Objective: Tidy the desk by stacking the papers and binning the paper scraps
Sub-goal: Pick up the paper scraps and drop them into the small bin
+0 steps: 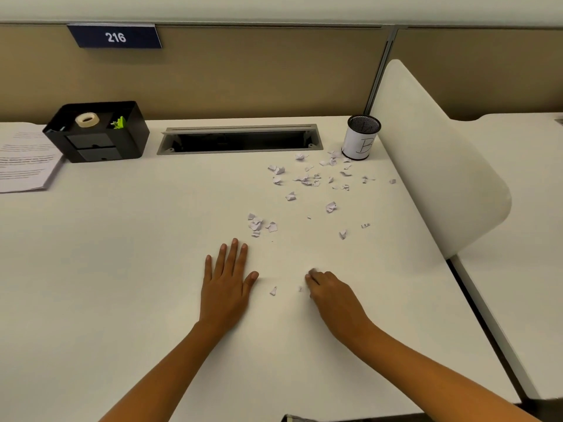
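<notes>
Dozens of paper scraps [331, 206] litter the desk [122, 269]: featherlight, likely best pinched at raised edges. Left hand [227, 287] spread flat; right hand [332, 292] grip curled, contents unclear.

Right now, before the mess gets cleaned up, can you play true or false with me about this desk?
1. The left hand lies flat on the desk. True.
2. All the paper scraps are inside the cup. False: they lie scattered on the desk in front of the cup.
3. A tape roll sits in the top of the black organiser. True.
4. The sign says 612. False: it says 216.
5. The printed papers lie at the desk's right side. False: they are at the far left, beside the organiser.
</notes>
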`<act>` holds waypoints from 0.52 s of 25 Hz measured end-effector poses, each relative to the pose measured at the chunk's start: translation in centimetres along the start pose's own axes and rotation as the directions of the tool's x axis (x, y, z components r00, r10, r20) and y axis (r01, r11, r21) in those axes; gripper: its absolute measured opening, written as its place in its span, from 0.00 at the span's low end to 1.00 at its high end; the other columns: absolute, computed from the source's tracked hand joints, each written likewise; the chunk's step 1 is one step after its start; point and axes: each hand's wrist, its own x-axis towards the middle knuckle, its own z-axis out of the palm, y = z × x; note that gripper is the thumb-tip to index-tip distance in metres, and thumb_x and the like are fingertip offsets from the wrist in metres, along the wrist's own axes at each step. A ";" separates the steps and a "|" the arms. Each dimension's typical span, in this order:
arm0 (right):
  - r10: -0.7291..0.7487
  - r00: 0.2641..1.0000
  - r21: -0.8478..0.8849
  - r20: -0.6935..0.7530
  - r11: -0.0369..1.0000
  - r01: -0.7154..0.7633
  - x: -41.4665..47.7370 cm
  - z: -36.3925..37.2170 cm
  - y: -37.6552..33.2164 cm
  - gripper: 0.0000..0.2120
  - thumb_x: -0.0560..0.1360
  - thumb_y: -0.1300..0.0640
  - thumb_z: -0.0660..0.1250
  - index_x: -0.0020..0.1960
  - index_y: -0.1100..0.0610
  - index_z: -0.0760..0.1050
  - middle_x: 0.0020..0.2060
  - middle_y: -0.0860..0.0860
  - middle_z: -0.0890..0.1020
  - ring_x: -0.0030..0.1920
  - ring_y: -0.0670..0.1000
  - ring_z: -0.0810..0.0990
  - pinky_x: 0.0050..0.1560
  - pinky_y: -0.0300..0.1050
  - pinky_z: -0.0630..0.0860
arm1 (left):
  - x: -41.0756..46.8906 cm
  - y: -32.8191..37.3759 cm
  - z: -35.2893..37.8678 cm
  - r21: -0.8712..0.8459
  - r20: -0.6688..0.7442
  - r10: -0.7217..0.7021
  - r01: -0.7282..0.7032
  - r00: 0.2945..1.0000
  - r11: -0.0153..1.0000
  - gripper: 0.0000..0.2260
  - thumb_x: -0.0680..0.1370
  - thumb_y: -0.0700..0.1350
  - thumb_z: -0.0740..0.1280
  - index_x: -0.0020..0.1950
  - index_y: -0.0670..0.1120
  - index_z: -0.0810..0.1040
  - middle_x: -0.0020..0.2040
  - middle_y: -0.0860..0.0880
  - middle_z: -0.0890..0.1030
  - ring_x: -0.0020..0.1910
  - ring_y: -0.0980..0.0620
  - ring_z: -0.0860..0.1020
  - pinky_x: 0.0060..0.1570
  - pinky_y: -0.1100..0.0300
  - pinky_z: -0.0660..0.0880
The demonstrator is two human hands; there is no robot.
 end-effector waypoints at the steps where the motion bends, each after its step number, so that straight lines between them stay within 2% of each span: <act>1: 0.010 1.000 -0.019 -0.024 1.000 -0.011 -0.1 0.1 0.3 0.19 0.78 0.70 0.55 0.68 0.62 0.68 0.64 0.58 0.73 0.61 0.55 0.73 0.57 0.45 0.75 | 0.1 0.3 0.1 0.008 0.001 0.010 -0.010 1.000 1.000 0.34 0.74 0.64 0.27 0.77 0.51 0.42 0.78 0.53 0.43 0.77 0.51 0.42 0.75 0.50 0.39; 4: 0.069 0.994 0.006 -0.089 0.998 -0.069 0.1 -0.5 1.3 0.09 0.71 0.71 0.66 0.48 0.61 0.79 0.45 0.55 0.81 0.45 0.54 0.79 0.42 0.45 0.78 | 0.4 1.3 0.3 0.009 0.008 0.044 -0.044 0.999 0.999 0.32 0.75 0.63 0.31 0.77 0.52 0.42 0.78 0.53 0.43 0.77 0.52 0.41 0.75 0.51 0.39; 6: 0.174 0.974 0.202 -0.146 0.969 -0.143 0.9 -1.1 2.6 0.08 0.69 0.70 0.69 0.45 0.62 0.82 0.41 0.54 0.84 0.44 0.53 0.81 0.44 0.45 0.77 | 0.9 1.9 0.4 0.016 0.011 0.068 -0.068 0.998 0.998 0.31 0.76 0.63 0.33 0.77 0.52 0.42 0.78 0.53 0.43 0.77 0.52 0.41 0.75 0.51 0.39; 7: 0.262 0.953 0.336 -0.150 0.920 -0.200 1.3 -1.7 3.4 0.08 0.70 0.70 0.68 0.44 0.61 0.83 0.41 0.54 0.85 0.44 0.52 0.81 0.47 0.44 0.77 | 1.1 2.1 0.4 0.024 0.012 0.080 -0.080 0.997 0.996 0.30 0.76 0.62 0.34 0.77 0.52 0.41 0.78 0.53 0.42 0.77 0.52 0.41 0.75 0.51 0.39; 9: 0.458 0.883 0.581 -0.103 0.748 -0.321 2.5 -3.2 5.1 0.08 0.70 0.68 0.70 0.42 0.58 0.85 0.39 0.51 0.86 0.43 0.49 0.83 0.49 0.39 0.77 | 1.6 2.3 0.6 0.026 0.012 0.101 -0.101 0.995 0.995 0.30 0.77 0.62 0.34 0.77 0.52 0.41 0.78 0.53 0.42 0.77 0.52 0.40 0.75 0.51 0.40; 11: 0.562 0.826 0.711 -0.032 0.594 -0.376 3.9 -4.8 6.9 0.07 0.68 0.65 0.73 0.40 0.54 0.85 0.36 0.46 0.85 0.41 0.43 0.83 0.43 0.26 0.74 | 2.0 2.4 0.7 0.012 0.005 0.113 -0.114 0.994 0.993 0.30 0.77 0.62 0.35 0.77 0.51 0.43 0.78 0.54 0.43 0.76 0.53 0.41 0.75 0.51 0.40; 13: 0.608 0.794 0.777 0.009 0.496 -0.388 5.7 -6.7 8.7 0.07 0.67 0.63 0.75 0.39 0.52 0.85 0.35 0.44 0.85 0.38 0.39 0.83 0.37 0.21 0.71 | 2.7 2.7 0.8 -0.010 -0.008 0.124 -0.124 0.992 0.992 0.30 0.78 0.62 0.38 0.77 0.50 0.47 0.78 0.53 0.47 0.77 0.52 0.43 0.75 0.52 0.41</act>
